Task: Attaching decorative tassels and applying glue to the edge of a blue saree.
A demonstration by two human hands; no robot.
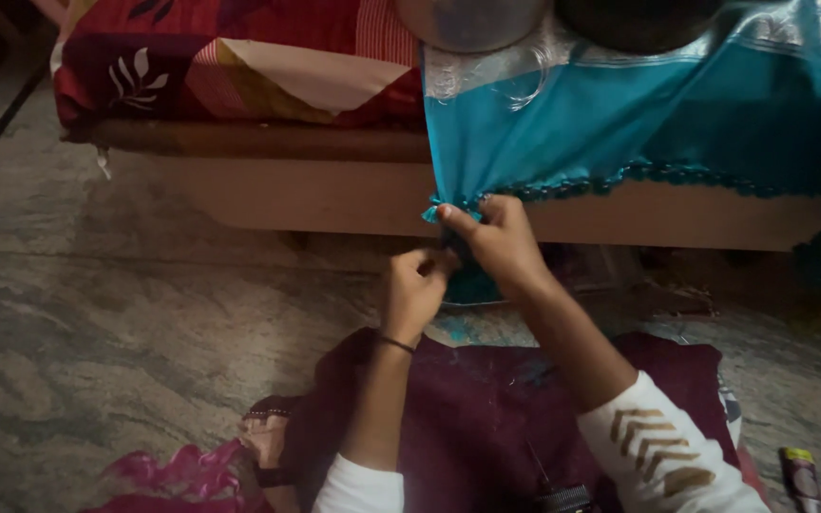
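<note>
A turquoise cloth (620, 123) with a silver band and a dark lace hem hangs off the front of a low bed. My right hand (498, 242) pinches the gathered corner of its hem between thumb and fingers. Just below and to the left, my left hand (412, 290) is closed with its fingertips at the same corner; whatever thin thing it holds there is too small to see. A dark thread bangle circles my left wrist. Both forearms reach up from a maroon cushion (486, 418) on my lap.
The wooden bed frame (315, 190) carries a red patterned bedsheet (230, 57). Two round metal vessels (472, 19) weigh down the cloth at the top edge. The floor (97, 313) is marbled stone. Pink fabric (178, 475) lies lower left, a small tube (800, 475) lower right.
</note>
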